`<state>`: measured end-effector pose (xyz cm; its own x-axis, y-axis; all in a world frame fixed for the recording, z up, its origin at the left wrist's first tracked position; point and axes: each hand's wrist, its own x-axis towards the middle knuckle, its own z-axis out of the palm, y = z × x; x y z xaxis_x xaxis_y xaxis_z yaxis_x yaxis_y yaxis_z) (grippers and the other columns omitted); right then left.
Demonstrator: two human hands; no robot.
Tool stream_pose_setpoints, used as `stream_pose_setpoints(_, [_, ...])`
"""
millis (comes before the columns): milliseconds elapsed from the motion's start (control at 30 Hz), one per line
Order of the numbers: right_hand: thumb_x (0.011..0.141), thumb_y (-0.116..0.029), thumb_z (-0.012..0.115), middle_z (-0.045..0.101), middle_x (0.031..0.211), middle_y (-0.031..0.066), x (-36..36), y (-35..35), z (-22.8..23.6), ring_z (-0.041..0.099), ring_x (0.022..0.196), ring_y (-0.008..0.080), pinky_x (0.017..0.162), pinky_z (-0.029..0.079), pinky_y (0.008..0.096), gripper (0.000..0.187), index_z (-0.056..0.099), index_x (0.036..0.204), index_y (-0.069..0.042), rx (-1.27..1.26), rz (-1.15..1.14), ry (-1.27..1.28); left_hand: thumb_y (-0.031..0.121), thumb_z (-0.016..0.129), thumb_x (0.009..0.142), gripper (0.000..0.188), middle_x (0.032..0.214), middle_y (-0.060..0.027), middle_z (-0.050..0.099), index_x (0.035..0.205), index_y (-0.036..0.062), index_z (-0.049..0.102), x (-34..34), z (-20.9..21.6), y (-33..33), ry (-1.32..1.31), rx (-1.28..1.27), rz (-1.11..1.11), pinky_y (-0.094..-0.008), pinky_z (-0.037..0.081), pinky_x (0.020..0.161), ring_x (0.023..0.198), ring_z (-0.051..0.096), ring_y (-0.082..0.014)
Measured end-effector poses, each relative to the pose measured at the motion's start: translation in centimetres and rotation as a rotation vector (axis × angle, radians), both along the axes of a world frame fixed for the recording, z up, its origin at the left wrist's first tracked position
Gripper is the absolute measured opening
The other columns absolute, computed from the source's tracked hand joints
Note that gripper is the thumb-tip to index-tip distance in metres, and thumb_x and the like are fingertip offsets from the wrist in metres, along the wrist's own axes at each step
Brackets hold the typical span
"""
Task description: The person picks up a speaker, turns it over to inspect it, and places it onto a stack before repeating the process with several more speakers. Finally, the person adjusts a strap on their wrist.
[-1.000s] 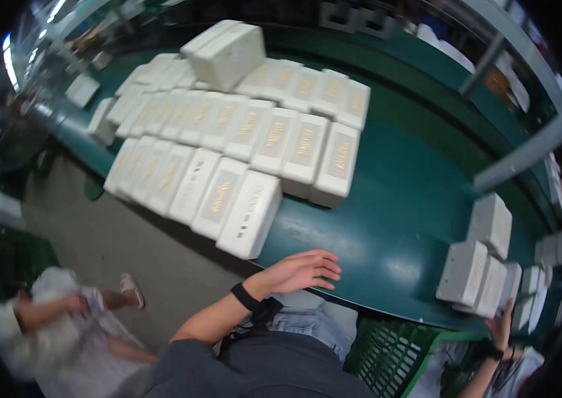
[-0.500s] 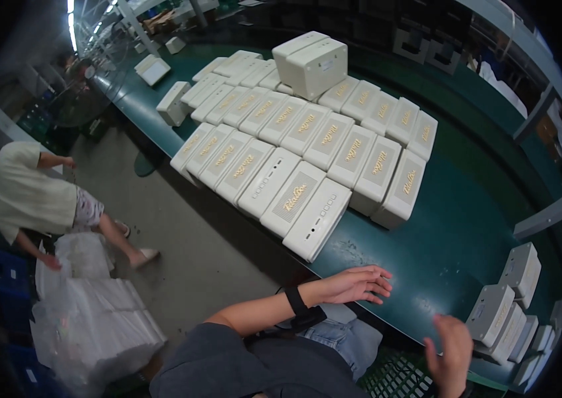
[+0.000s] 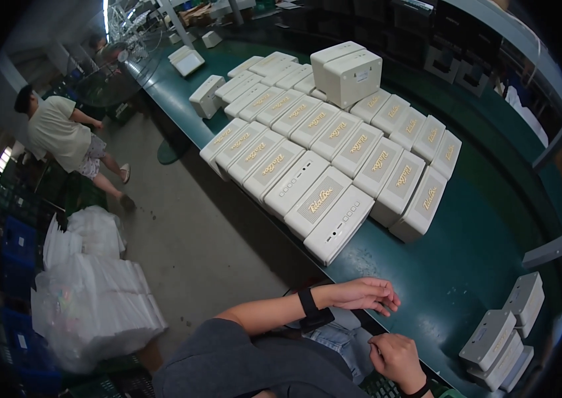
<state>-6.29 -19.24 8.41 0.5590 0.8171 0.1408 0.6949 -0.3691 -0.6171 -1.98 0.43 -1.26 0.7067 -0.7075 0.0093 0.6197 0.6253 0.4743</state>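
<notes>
My left hand [image 3: 366,294] hovers over the near edge of the green table with nothing in it, its fingers loosely bent and apart. A black band circles its wrist. Close by, at the table's edge near my body, my right hand [image 3: 397,358] is curled into a loose fist, and no object shows in it. The nearest thing to my left hand is a white box-shaped speaker [image 3: 339,227] with buttons and ports on its top face. It ends a tightly packed block of similar speakers [image 3: 321,199], many with gold lettering on a grey grille.
Two speakers [image 3: 347,73] stand on top of the block. More white units [image 3: 493,338] are stacked at the right end of the green table [image 3: 420,285]. On the floor at left lie clear plastic-wrapped bundles [image 3: 95,305] beside blue crates [image 3: 18,245]. A person [image 3: 62,132] walks beyond them.
My right hand has come left toward my body, and its fingers have curled in. My left hand stays over the table edge. The person at left has moved farther off, away from the bundles.
</notes>
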Motion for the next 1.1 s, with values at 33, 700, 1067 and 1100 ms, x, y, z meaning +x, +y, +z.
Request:
stream_pose_setpoints(33, [0.066, 0.001, 0.063, 0.059, 0.07, 0.0065, 0.1, 0.0, 0.0, 0.058, 0.058, 0.0257, 0.055, 0.047, 0.0329, 0.016, 0.058, 0.08, -0.005, 0.003, -0.002, 0.001, 0.014, 0.042, 0.096, 0.015, 0.112, -0.0139, 0.053, 0.095, 0.0025, 0.051, 0.1, 0.1, 0.0, 0.001, 0.003, -0.002, -0.0367, 0.044, 0.092, 0.106, 0.052, -0.0217])
stream_pose_setpoints(700, [0.079, 0.002, 0.059, 0.066, 0.074, 0.011, 2.8, -3.4, 0.9, 0.066, 0.065, 0.0206, 0.059, 0.051, 0.0278, 0.011, 0.062, 0.09, 0.001, 0.477, -0.739, 0.053, 0.02, 0.042, 0.096, 0.033, 0.12, -0.0145, 0.05, 0.12, -0.0015, 0.044, -2.3, 4.1, -3.4, -0.843, 0.653, -0.222, -0.0358, 0.038, 0.098, 0.114, 0.048, -0.0209])
stream_pose_setpoints(1067, [0.085, -0.005, 0.058, 0.067, 0.077, 0.0106, 2.3, -2.9, 0.6, 0.067, 0.072, 0.0183, 0.064, 0.052, 0.0269, 0.013, 0.062, 0.095, 0.0, 0.541, -0.709, 0.207, 0.028, 0.049, 0.093, 0.053, 0.138, -0.0174, 0.035, 0.133, 0.0003, 0.03, -5.7, 4.0, -8.0, -1.047, 0.574, -0.408, -0.0366, 0.033, 0.102, 0.124, 0.039, -0.0249])
stream_pose_setpoints(1100, [0.085, -0.005, 0.058, 0.067, 0.077, 0.0106, 2.1, -2.6, 0.6, 0.067, 0.072, 0.0183, 0.064, 0.052, 0.0269, 0.013, 0.062, 0.095, 0.0, 0.547, -0.736, 0.195, 0.029, 0.051, 0.092, 0.056, 0.138, -0.0176, 0.034, 0.135, 0.0003, 0.028, -5.7, 3.8, -8.0, -1.004, 0.569, -0.441, -0.0369, 0.033, 0.102, 0.124, 0.039, -0.0256])
